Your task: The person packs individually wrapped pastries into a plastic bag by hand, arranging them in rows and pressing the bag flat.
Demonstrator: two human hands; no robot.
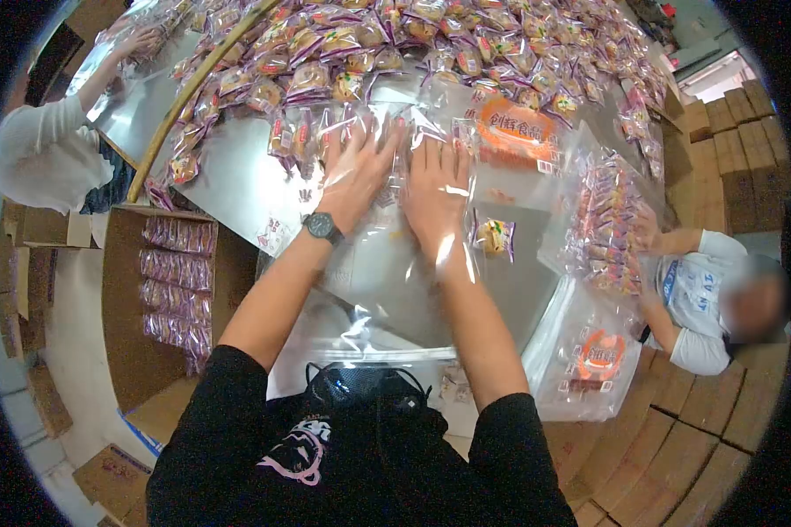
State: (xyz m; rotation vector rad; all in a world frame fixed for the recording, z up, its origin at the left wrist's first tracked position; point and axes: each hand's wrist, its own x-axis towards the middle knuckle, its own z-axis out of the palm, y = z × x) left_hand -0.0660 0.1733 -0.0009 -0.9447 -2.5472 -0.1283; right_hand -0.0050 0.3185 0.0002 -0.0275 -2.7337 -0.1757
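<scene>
My left hand (357, 176), with a dark watch (322, 227) on its wrist, reaches forward with fingers stretched out and spread. Beside it my right hand (437, 189) lies with its fingers extended close together. Both hands and part of the forearms appear to be inside a large clear plastic bag (382, 303), whose open edge lies towards my body. Under and around my fingertips sits a row of small wrapped snack packets (281, 140), partly hidden by glare. A single wrapped snack (494, 237) lies on the metal table (523, 294), right of my right forearm.
A heap of wrapped snacks (325, 53) covers the table's far side, with a wooden strip (163, 132) along its left. An open carton (123, 307) at left holds packed rows. Printed bags (589, 386) lie right, near a co-worker (703, 290) handling a filled bag (602, 228). Another person (48, 149) works at upper left.
</scene>
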